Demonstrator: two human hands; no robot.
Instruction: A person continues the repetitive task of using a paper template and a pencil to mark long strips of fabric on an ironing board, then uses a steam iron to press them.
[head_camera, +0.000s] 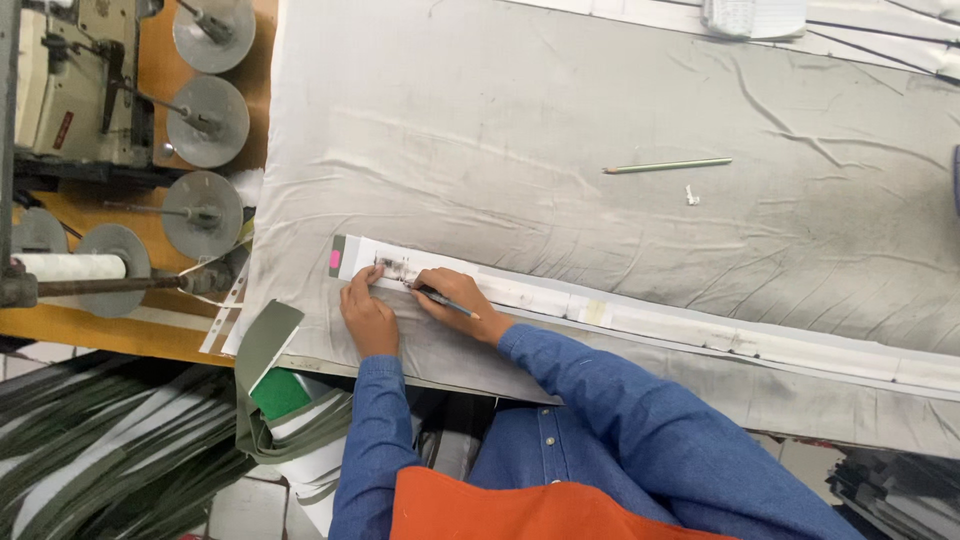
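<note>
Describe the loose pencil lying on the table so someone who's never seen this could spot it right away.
Start at the wide grey cloth covering the table, then look beyond the long white strip where both hands work. The pencil lies alone on bare cloth near a tiny white scrap; it is slim, greenish, and untouched.

Left hand (366, 312): palm down, fingers together and pointing away from the body, fingertips pressed flat; wrist straight. Left forearm: in a blue sleeve, rising nearly straight up from the body, elbow tucked close to the torso. Right hand (455, 298): just beside the left, knuckles up, fingers curled in a writing grip, thumb and forefinger pinched, closed. Right forearm: blue sleeve, coming in at a slant from the lower right, elbow held out wide. Hands near each other, not touching.
</note>
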